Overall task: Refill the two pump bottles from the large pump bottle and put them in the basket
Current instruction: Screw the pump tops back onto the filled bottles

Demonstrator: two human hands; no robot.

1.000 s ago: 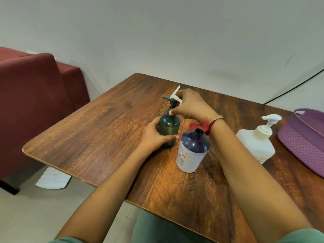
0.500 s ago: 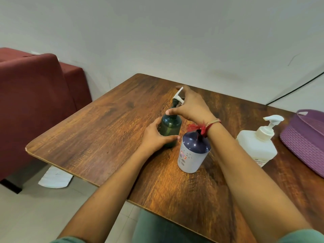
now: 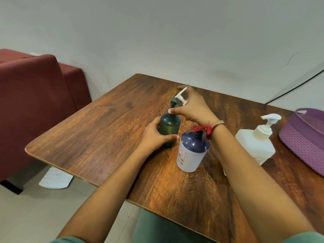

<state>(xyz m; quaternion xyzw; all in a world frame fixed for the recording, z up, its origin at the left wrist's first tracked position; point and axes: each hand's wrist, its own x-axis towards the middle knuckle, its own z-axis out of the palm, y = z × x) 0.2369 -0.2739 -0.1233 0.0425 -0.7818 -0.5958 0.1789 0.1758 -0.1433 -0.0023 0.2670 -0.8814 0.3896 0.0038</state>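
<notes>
- Near the middle of the wooden table (image 3: 105, 128) stands the green pump bottle (image 3: 169, 128), upright, with its dark pump (image 3: 173, 102) on top.
- The left hand (image 3: 154, 137) wraps round the bottle's body from the near side, thumb and fingers curled against it.
- The right hand (image 3: 194, 109) reaches over from the right; its thumb and forefinger pinch the collar at the green bottle's neck, while the other fingers hold a loose white pump head (image 3: 181, 95) that sticks up past the knuckles.
- A red thread (image 3: 205, 128) is tied round the right wrist.
- Just beside the green bottle, toward the near edge, a blue-topped white bottle (image 3: 192, 151) stands upright with its neck open.
- Further toward the right edge stands the large white pump bottle (image 3: 254, 146), pump on.
- At the right edge rests the purple basket (image 3: 301, 144), apart from all three bottles.
- Beyond the left edge sits a dark red sofa (image 3: 35, 102).
</notes>
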